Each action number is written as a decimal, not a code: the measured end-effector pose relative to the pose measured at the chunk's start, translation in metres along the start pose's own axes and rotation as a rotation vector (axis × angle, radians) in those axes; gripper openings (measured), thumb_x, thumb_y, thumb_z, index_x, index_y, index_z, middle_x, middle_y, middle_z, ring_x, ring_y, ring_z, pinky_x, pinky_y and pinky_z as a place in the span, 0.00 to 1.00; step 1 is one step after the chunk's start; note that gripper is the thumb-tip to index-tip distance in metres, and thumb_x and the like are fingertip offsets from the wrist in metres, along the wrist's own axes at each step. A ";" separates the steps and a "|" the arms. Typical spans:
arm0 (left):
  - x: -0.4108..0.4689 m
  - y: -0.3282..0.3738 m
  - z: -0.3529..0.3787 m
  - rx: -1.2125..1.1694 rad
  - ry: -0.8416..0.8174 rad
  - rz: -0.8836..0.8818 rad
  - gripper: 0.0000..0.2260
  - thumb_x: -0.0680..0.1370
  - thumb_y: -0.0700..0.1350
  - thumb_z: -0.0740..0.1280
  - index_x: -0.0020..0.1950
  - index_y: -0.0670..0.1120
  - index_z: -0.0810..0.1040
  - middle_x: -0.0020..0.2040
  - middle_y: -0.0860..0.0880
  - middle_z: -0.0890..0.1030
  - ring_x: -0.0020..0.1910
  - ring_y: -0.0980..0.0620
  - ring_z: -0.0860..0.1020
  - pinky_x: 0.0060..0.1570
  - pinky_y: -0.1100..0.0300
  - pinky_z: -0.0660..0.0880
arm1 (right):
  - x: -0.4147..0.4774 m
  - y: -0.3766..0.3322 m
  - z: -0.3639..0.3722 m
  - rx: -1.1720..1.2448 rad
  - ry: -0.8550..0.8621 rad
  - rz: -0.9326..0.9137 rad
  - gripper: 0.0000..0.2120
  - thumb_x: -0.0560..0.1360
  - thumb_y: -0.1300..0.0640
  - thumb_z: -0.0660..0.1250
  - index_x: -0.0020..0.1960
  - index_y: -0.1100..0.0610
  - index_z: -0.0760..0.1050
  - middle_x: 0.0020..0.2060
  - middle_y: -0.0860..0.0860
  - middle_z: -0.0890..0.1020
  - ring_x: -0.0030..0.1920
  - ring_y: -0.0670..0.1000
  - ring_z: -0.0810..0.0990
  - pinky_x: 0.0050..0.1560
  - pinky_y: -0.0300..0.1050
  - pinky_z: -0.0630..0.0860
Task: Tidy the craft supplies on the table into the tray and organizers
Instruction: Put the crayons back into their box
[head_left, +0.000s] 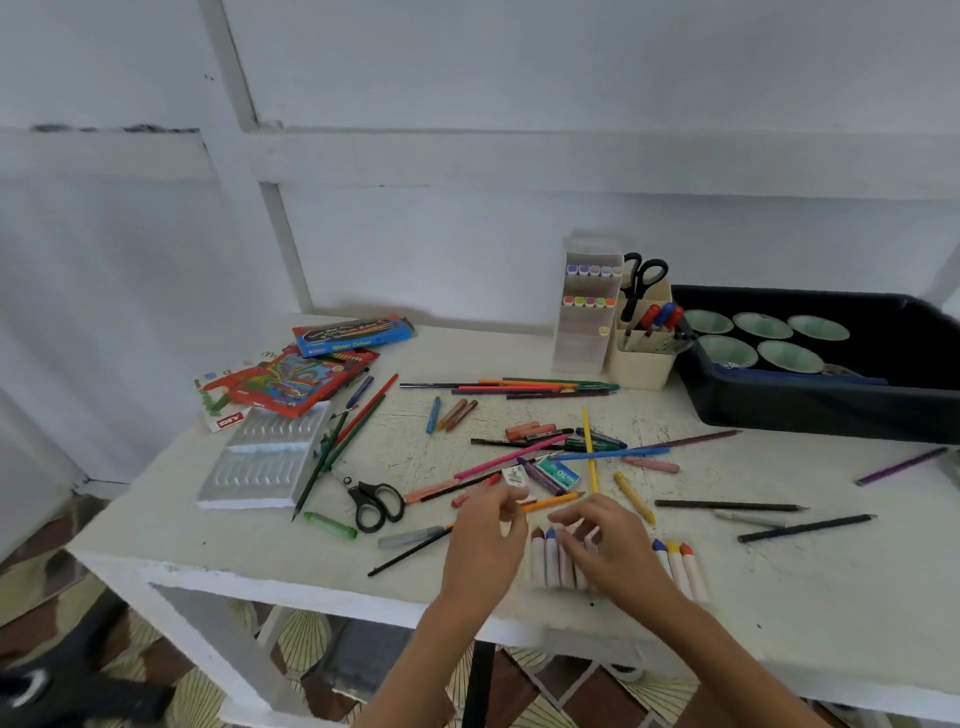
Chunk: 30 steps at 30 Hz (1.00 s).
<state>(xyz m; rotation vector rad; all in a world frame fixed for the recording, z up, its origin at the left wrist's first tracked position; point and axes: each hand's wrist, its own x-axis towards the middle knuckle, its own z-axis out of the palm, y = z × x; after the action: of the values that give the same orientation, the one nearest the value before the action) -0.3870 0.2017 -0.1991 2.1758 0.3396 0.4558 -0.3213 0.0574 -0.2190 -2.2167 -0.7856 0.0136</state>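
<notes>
My left hand (485, 540) hovers at the table's front centre, fingers curled, fingertips at the near end of an orange pencil (553, 502). Whether it pinches anything is unclear. My right hand (608, 548) lies with loosely spread fingers over a row of white crayons with coloured tips (545, 558), three more of which (680, 566) show to its right. Loose pencils, pens and crayons (524, 452) scatter across the middle. A black tray (810, 410) holding green cups stands at the back right. Beside it are a cream pen holder (641, 364) and a clear marker organizer (587, 317).
Black scissors (376, 504) and a green marker (330, 525) lie left of my hands. A clear plastic insert (265, 460), a red crayon box (296, 384) and a blue watercolour box (353, 335) sit at the left. A small teal box (558, 473) lies amid the pencils.
</notes>
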 end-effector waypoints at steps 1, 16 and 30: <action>0.001 -0.001 -0.005 -0.005 0.023 -0.002 0.09 0.78 0.39 0.62 0.54 0.48 0.79 0.46 0.56 0.77 0.46 0.59 0.76 0.47 0.66 0.74 | 0.004 0.001 -0.001 -0.003 -0.018 -0.005 0.07 0.73 0.59 0.69 0.48 0.48 0.78 0.41 0.41 0.75 0.41 0.41 0.75 0.40 0.27 0.68; 0.085 -0.060 -0.127 0.065 0.264 -0.132 0.08 0.77 0.37 0.64 0.51 0.46 0.80 0.44 0.55 0.80 0.42 0.62 0.76 0.45 0.71 0.73 | 0.155 -0.055 0.037 0.222 -0.311 -0.024 0.07 0.76 0.64 0.65 0.50 0.56 0.81 0.42 0.45 0.82 0.41 0.44 0.80 0.42 0.36 0.77; 0.305 -0.173 -0.214 -0.208 0.386 -0.653 0.19 0.81 0.48 0.55 0.70 0.42 0.65 0.65 0.41 0.72 0.61 0.42 0.73 0.60 0.51 0.71 | 0.417 -0.075 0.159 0.282 -0.101 0.421 0.15 0.76 0.61 0.63 0.62 0.63 0.73 0.59 0.58 0.76 0.57 0.56 0.75 0.49 0.42 0.71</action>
<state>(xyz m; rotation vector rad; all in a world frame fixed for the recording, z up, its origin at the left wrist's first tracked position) -0.2210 0.5750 -0.1570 1.6415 1.1173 0.5020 -0.0630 0.4270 -0.1857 -2.0800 -0.3302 0.4194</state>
